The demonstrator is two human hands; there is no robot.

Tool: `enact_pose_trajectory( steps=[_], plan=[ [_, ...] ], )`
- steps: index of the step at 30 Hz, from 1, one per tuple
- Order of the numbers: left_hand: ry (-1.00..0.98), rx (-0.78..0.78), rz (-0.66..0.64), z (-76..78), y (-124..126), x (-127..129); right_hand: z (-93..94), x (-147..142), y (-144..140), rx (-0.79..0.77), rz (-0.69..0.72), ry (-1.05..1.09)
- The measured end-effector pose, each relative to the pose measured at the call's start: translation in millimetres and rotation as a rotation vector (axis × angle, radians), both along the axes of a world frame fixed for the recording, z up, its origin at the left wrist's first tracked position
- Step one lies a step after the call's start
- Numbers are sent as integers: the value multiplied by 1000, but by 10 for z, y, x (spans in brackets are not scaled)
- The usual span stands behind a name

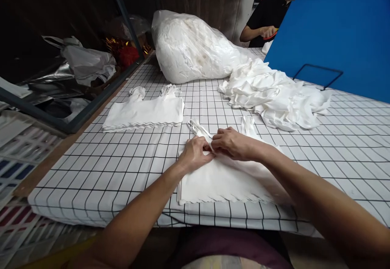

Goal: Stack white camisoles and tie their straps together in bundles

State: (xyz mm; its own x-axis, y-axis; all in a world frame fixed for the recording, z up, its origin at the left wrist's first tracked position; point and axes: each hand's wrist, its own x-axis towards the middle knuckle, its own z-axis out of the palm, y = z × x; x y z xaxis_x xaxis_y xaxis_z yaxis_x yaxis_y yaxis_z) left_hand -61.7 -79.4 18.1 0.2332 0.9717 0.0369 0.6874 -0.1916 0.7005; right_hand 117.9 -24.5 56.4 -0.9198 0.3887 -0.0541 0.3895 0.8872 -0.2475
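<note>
A white camisole top (222,181) with a wavy lower hem lies flat at the front of the table, on top of other layers of the same cloth. My left hand (195,152) pinches its upper edge near the left strap. Right beside it, my right hand (230,144) has its fingers closed on the fabric at the base of that strap. The fingertips of both hands nearly meet, and the exact pinch point is partly hidden. Farther back on the left rests a neat stack of white camisoles (143,112), straps gathered at the top.
A loose heap of white garments (274,94) lies at the back right, against a large stuffed plastic bag (195,46). Behind a blue board (332,29) with a black wire stand, a co-worker's hand (268,31) holds an orange-handled tool. A metal frame (126,17) borders the grid-cloth table (128,155).
</note>
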Motion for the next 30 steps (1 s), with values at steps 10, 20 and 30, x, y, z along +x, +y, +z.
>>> enact_pose_trajectory(
  steps=[10,20,30],
  plan=[
    [-27,-46,21,18,-12,-41,108,-151,235,69,46,-202],
    [-93,-90,-1,3,2,-84,333,-151,631,258,-28,71],
    [-94,-57,-43,22,-14,-128,-155,-635,1128,-88,-349,468]
  ],
)
